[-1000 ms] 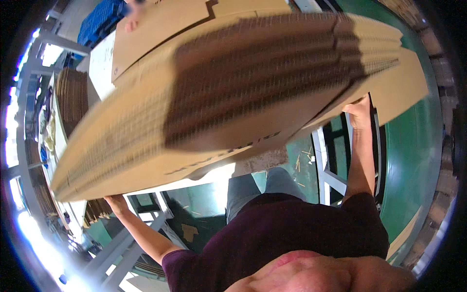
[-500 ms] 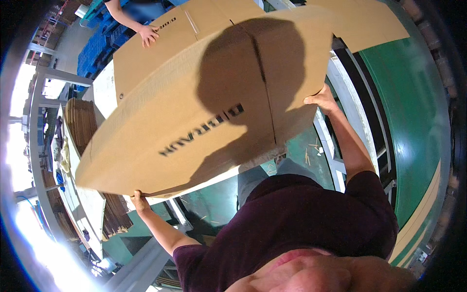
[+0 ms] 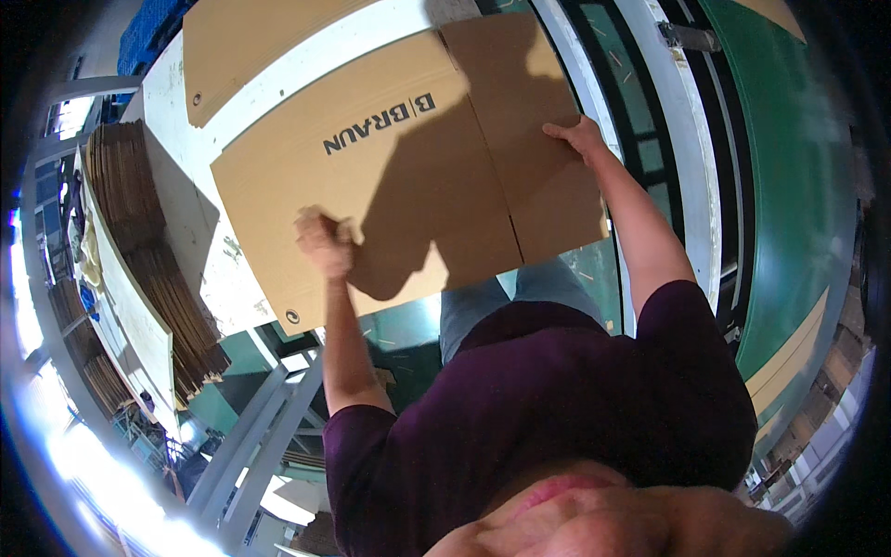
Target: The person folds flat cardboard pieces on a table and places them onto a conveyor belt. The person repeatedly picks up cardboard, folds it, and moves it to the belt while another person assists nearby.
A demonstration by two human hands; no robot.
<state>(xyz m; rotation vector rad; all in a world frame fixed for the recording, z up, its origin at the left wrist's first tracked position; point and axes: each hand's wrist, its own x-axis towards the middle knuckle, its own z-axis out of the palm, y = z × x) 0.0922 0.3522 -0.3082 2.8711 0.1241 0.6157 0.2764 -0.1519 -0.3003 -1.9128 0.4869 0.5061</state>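
Observation:
A flat brown cardboard sheet (image 3: 306,186) with dark printing and a crease line lies across the white tabletop (image 3: 176,204) before me. At its right edge my right hand (image 3: 583,141) grips the board, thumb on the top face and the other fingers mostly hidden. My left hand (image 3: 325,243) is over the sheet's near left part; motion smears its fingers, so I cannot tell whether they touch it. A broad shadow falls across the sheet's middle and right.
A second cardboard sheet (image 3: 241,46) lies beyond, at the far left of the tabletop. Stacked cardboard (image 3: 125,176) stands to the left. Pale metal rails (image 3: 682,139) and a green surface (image 3: 789,186) run along the right. A blue pallet (image 3: 153,32) shows at the far left.
The raised, tilted sheet has come down flat onto the tabletop. My left hand has left its corner and moved inward over it. The other person's hand is out of view.

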